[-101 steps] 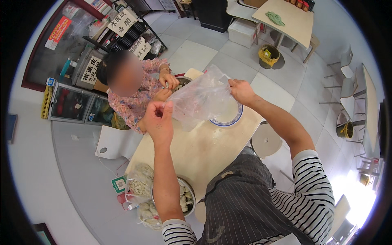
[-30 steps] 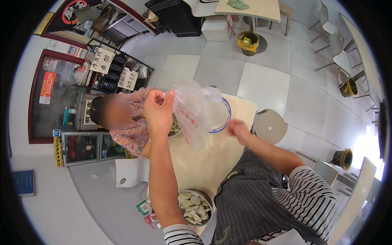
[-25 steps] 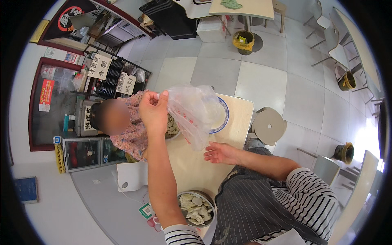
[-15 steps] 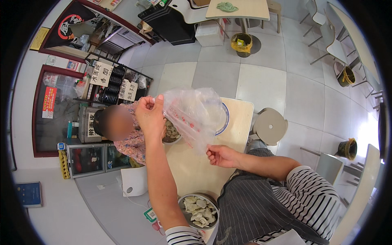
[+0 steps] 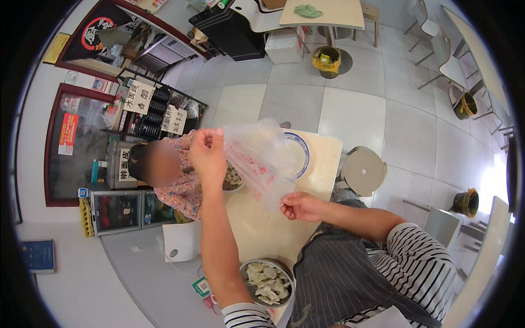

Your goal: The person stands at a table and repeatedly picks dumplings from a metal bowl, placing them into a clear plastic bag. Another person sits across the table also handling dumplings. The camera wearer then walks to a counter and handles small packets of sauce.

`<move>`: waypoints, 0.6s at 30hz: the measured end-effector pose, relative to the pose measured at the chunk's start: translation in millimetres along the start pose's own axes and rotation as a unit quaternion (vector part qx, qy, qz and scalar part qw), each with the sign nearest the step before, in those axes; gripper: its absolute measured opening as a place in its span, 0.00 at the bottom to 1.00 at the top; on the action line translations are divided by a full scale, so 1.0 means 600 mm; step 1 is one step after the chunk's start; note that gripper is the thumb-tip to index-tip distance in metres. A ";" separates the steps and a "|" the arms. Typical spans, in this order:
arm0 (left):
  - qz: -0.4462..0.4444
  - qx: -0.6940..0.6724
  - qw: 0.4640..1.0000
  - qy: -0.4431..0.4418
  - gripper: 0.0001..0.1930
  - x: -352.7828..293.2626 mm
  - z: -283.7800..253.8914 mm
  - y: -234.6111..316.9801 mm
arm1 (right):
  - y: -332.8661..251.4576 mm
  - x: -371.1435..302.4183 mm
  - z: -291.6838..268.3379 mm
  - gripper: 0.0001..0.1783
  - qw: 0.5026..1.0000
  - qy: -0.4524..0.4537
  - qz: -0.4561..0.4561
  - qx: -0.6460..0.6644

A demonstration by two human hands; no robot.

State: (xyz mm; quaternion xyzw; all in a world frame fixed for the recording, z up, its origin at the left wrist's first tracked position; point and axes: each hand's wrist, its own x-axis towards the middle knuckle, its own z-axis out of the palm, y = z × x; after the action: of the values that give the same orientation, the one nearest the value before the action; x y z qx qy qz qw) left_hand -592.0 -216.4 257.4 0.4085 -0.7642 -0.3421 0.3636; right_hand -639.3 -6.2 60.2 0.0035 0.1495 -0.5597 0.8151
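My left hand pinches the upper left edge of a clear plastic bag with red print. My right hand has its fingers closed on the bag's lower corner. The bag is held above the table, stretched slantwise between the two hands. Partly hidden behind it, a white dish with a blue rim stands on the table's far side. A bowl of small pale pieces shows beside my left wrist, largely covered by it.
A metal bowl of pale, crinkled, dumpling-like pieces stands on the light wooden table near my body. Across the table's left side is another person in a speckled pink top. A round stool stands right of the table.
The bag has gone from puffed and loose to flatter and more drawn out between my hands. Both hands sit slightly farther right in view, and both still grip the bag.
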 end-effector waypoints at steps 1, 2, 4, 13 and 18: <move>0.008 -0.003 0.999 0.031 0.11 -0.003 0.003 0.000 | -0.005 -0.001 -0.002 0.07 1.000 0.011 0.005 -0.009; 0.016 -0.005 0.998 0.062 0.10 -0.005 0.007 0.000 | -0.009 -0.001 -0.006 0.07 1.000 0.011 0.003 -0.015; 0.009 -0.009 0.997 0.078 0.10 -0.010 0.003 -0.010 | -0.005 -0.004 -0.011 0.08 1.000 0.013 0.003 -0.021; 0.023 0.036 0.998 0.042 0.09 -0.015 -0.011 -0.026 | -0.009 -0.003 -0.002 0.09 0.999 -0.008 -0.017 -0.043; 0.001 0.066 0.998 -0.001 0.09 -0.017 -0.010 -0.015 | -0.010 -0.012 0.008 0.08 0.994 -0.023 0.031 -0.099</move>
State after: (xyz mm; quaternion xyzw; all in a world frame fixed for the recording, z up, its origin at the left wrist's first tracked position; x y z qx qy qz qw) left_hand -579.8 -212.8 250.4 0.4304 -0.7859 -0.2910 0.3352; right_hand -645.8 -2.7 67.3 -0.0856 0.1851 -0.5161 0.8319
